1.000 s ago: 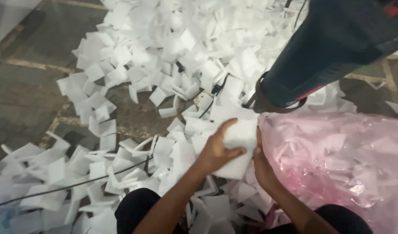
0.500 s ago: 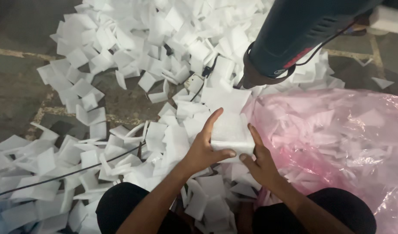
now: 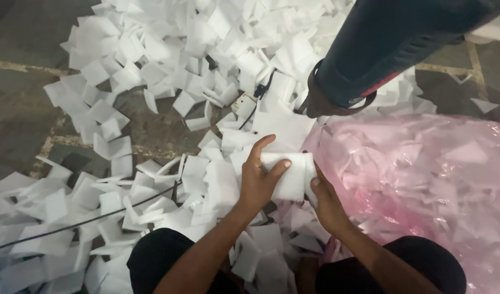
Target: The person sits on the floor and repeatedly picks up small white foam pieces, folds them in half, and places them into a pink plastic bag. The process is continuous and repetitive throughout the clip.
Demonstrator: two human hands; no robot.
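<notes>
I see my left hand (image 3: 258, 182) and right hand (image 3: 325, 200) clasping a stack of white foam sheets (image 3: 289, 175) between them at centre frame. At three o'clock lies a pink plastic bag (image 3: 424, 185); from nine to twelve, loose foam pieces (image 3: 152, 71) cover the floor (image 3: 21, 109).

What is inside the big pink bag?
Through the pink bag you can see many white foam pieces showing through the thin plastic. Its wrinkles hide what lies deeper down.
</notes>
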